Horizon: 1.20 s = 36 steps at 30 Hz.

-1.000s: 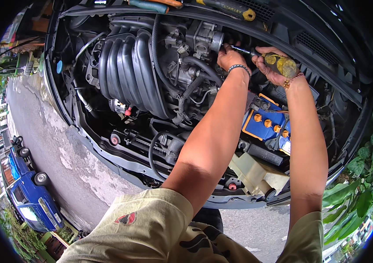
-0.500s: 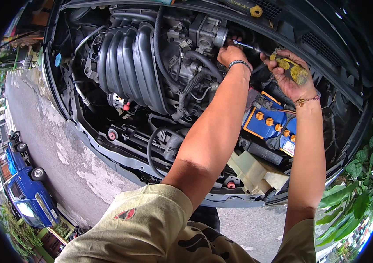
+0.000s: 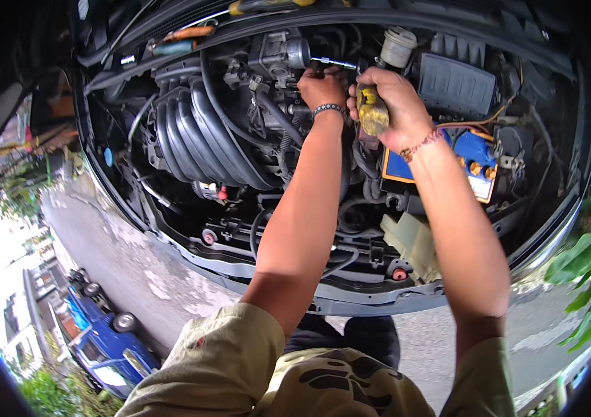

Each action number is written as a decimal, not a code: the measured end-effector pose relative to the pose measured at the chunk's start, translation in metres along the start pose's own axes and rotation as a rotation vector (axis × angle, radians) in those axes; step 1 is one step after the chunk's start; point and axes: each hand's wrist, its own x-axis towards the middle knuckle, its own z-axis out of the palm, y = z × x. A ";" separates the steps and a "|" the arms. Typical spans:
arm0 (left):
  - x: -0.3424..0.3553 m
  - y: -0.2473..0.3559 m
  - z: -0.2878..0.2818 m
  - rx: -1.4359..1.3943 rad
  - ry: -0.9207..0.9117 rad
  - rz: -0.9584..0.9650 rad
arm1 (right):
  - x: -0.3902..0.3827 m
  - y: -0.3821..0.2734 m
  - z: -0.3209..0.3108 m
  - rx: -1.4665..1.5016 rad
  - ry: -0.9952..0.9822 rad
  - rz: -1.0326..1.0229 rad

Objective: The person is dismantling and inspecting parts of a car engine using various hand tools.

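Note:
My right hand (image 3: 401,104) is closed round the yellow-and-black handle of a screwdriver (image 3: 373,117). Its bright metal shaft points left, to the open round mouth of a metal throttle body (image 3: 298,53). Just below that shaft is my left hand (image 3: 322,92), fingers bent and pressed together beside the throttle body. What they grip, if anything, is hidden behind the knuckles. A black ribbed intake manifold (image 3: 205,135) lies left of both hands, with hoses between.
Under my right wrist sits a blue battery (image 3: 476,154) with orange caps. A whitish reservoir (image 3: 398,47) and a black box (image 3: 456,83) stand beyond my right hand. Orange- and blue-handled tools (image 3: 191,33) rest along the far edge. A blue truck (image 3: 104,347) is parked at left.
My view has shifted, so the engine bay sits differently in the picture. My right hand, with the screwdriver, is closer to my left hand, which stays beside the throttle body.

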 end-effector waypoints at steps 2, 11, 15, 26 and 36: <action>-0.013 0.022 -0.015 0.724 -0.034 0.324 | 0.014 -0.010 -0.017 -0.022 -0.128 -0.013; -0.027 0.023 -0.021 1.540 -0.238 0.418 | 0.091 -0.080 -0.039 -0.010 -0.338 0.110; -0.033 0.047 -0.041 1.698 -0.187 0.405 | 0.071 -0.065 -0.003 -0.082 -0.330 0.048; -0.134 0.072 -0.121 1.468 -0.831 0.996 | 0.013 -0.057 -0.010 -0.348 -0.329 -0.016; -0.131 0.078 -0.240 1.327 -1.033 0.961 | 0.033 -0.020 -0.033 -0.276 -0.341 -0.014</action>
